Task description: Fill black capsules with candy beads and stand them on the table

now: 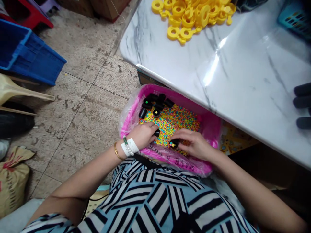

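Observation:
A pink basket point(206, 165) lined with clear plastic sits against my lap, holding a layer of small multicoloured beads point(167, 124). My left hand point(143, 134) is closed around a short black cylinder point(156, 133) just above the beads. In my right hand point(191, 142) is another black cylinder point(174, 143), gripped between thumb and fingers, with yellow showing at its round end. More black cylinders point(159, 104) lie in a heap on the beads at the basket's far left; one shows a green dot and another a yellow one.
A white marbled table point(175, 61) overhangs the basket's far side, with a pile of yellow plastic rings point(189, 17) on top. Several black cylinders point(303, 102) lie at its right edge, near a blue basket point(296, 19). A blue crate point(36, 55) and a sack point(14, 181) stand on the left floor.

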Demonstrator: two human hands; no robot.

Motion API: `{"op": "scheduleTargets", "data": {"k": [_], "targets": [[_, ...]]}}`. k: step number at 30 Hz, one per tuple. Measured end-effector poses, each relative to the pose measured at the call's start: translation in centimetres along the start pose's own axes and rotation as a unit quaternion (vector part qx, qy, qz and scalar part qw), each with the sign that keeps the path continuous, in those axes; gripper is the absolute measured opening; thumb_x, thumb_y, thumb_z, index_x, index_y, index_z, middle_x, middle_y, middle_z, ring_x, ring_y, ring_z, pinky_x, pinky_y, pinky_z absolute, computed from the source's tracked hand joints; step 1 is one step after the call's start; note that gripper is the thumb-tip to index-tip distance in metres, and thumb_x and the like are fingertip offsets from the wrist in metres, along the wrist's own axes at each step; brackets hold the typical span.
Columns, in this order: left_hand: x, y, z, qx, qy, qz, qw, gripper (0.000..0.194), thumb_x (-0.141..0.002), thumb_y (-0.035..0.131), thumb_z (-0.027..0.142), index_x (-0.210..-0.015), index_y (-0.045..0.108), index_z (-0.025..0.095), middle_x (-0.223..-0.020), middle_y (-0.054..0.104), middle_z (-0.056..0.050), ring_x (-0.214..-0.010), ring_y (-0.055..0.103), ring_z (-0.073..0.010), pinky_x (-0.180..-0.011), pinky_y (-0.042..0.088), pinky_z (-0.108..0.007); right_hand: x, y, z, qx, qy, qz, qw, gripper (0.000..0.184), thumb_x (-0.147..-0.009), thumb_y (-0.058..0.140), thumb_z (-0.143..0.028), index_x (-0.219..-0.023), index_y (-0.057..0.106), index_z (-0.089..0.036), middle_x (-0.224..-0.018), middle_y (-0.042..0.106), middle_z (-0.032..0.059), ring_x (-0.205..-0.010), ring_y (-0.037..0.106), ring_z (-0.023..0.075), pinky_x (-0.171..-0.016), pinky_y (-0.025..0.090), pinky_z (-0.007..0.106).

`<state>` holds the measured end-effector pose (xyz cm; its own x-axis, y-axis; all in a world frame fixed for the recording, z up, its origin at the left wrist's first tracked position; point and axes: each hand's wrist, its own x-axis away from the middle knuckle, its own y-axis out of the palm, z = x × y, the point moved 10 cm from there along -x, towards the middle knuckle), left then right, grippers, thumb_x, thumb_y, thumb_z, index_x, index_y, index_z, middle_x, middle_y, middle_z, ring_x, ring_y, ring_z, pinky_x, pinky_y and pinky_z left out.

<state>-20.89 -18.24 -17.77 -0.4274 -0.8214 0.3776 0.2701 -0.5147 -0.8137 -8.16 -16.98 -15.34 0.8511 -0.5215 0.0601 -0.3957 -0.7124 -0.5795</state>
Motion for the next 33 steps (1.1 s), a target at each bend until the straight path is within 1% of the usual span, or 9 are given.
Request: {"op": "scheduleTargets", "data": {"k": [3, 7, 11, 15, 17, 19, 23, 29, 33], "targets": [[-0.1, 0.1, 0.0, -0.006, 0.004, 0.002, 1.0, 0.027, -0.09, 0.057, 0.029, -0.114, 0.059, 0.018, -0.103, 0.063, -0.008, -0.095, 0.063, -0.0216, -0.085, 0.05, -0.033, 0.1, -1.4, 1.2, 0.046, 0.01, 0.042, 0.998, 0.03, -0.085, 0.054, -0.01, -0.111, 0.065, -0.022, -0.105, 0.066, 0.0076, -0.096, 0.065, 0.019, -0.083, 0.053, 0.033], [-0.3, -0.1, 0.1, -0.023, -0.002, 0.0, 1.0, 0.029, -0.088, 0.06, 0.03, -0.115, 0.06, 0.018, -0.102, 0.063, -0.008, -0.095, 0.062, -0.0226, -0.084, 0.05, -0.034, -1.2, -0.7, 1.9, 0.124, 0.02, 0.017, 0.992, 0.028, -0.086, 0.055, -0.011, -0.112, 0.062, -0.019, -0.104, 0.064, 0.009, -0.094, 0.063, 0.0198, -0.081, 0.052, 0.032], [-0.2, -0.2, -0.2, -0.031, -0.02, 0.005, 0.999, 0.031, -0.088, 0.06, 0.032, -0.116, 0.06, 0.018, -0.102, 0.063, -0.008, -0.096, 0.062, -0.0228, -0.084, 0.049, -0.034, -2.7, 2.1, 1.1, 0.296, 0.047, -0.064, 0.952, 0.018, -0.092, 0.05, -0.013, -0.104, 0.063, -0.016, -0.099, 0.062, 0.0103, -0.086, 0.059, 0.0214, -0.069, 0.049, 0.031], [0.1, -0.2, -0.5, -0.031, -0.028, 0.009, 0.999, 0.03, -0.088, 0.06, 0.03, -0.115, 0.06, 0.017, -0.101, 0.063, -0.008, -0.094, 0.062, -0.0227, -0.083, 0.049, -0.033, -2.6, 5.4, -0.8, 0.275, -0.01, -0.135, 0.952, 0.013, -0.093, 0.052, -0.016, -0.097, 0.064, -0.019, -0.091, 0.061, 0.0056, -0.083, 0.057, 0.0183, -0.07, 0.046, 0.028], [0.2, -0.3, -0.5, -0.023, -0.023, 0.014, 0.999, 0.029, -0.088, 0.06, 0.029, -0.115, 0.06, 0.017, -0.102, 0.063, -0.008, -0.094, 0.062, -0.0225, -0.084, 0.049, -0.033, -2.2, 4.5, -0.6, 0.219, 0.002, -0.098, 0.971, 0.017, -0.091, 0.053, -0.012, -0.101, 0.064, -0.019, -0.094, 0.062, 0.0059, -0.084, 0.059, 0.0175, -0.072, 0.048, 0.028], [0.2, -0.3, -0.4, -0.011, -0.017, 0.018, 1.0, 0.029, -0.088, 0.06, 0.028, -0.115, 0.06, 0.017, -0.103, 0.063, -0.008, -0.095, 0.062, -0.0224, -0.085, 0.05, -0.033, -1.5, 1.9, -0.2, 0.147, 0.019, -0.017, 0.989, 0.023, -0.088, 0.054, -0.011, -0.108, 0.062, -0.02, -0.101, 0.062, 0.0077, -0.09, 0.06, 0.0184, -0.077, 0.05, 0.03], [0.0, -0.4, -0.3, 0.013, -0.002, 0.023, 1.0, 0.027, -0.088, 0.059, 0.025, -0.113, 0.06, 0.017, -0.103, 0.063, -0.008, -0.097, 0.062, -0.0219, -0.088, 0.05, -0.034, 0.4, -2.9, 1.0, 0.001, 0.07, 0.112, 0.991, 0.023, -0.086, 0.062, -0.019, -0.108, 0.064, -0.022, -0.102, 0.065, 0.007, -0.084, 0.064, 0.0172, -0.072, 0.053, 0.03], [-0.3, -0.4, -0.2, 0.026, 0.01, 0.031, 0.999, 0.023, -0.088, 0.055, 0.02, -0.11, 0.057, 0.018, -0.104, 0.06, -0.007, -0.094, 0.062, -0.0199, -0.086, 0.051, -0.032, 2.2, -4.3, 1.2, -0.118, 0.132, 0.172, 0.969, 0.023, -0.081, 0.068, -0.025, -0.104, 0.067, -0.023, -0.102, 0.066, 0.0065, -0.082, 0.065, 0.0167, -0.068, 0.055, 0.028], [-0.3, -0.5, -0.1, 0.037, 0.009, 0.026, 0.999, 0.022, -0.087, 0.055, 0.018, -0.109, 0.056, 0.018, -0.106, 0.06, -0.007, -0.093, 0.063, -0.0189, -0.085, 0.051, -0.032, 2.5, -5.7, -0.2, -0.057, 0.107, 0.228, 0.966, 0.027, -0.082, 0.065, -0.019, -0.109, 0.063, -0.023, -0.098, 0.067, 0.0049, -0.085, 0.066, 0.0168, -0.074, 0.057, 0.029]]}}
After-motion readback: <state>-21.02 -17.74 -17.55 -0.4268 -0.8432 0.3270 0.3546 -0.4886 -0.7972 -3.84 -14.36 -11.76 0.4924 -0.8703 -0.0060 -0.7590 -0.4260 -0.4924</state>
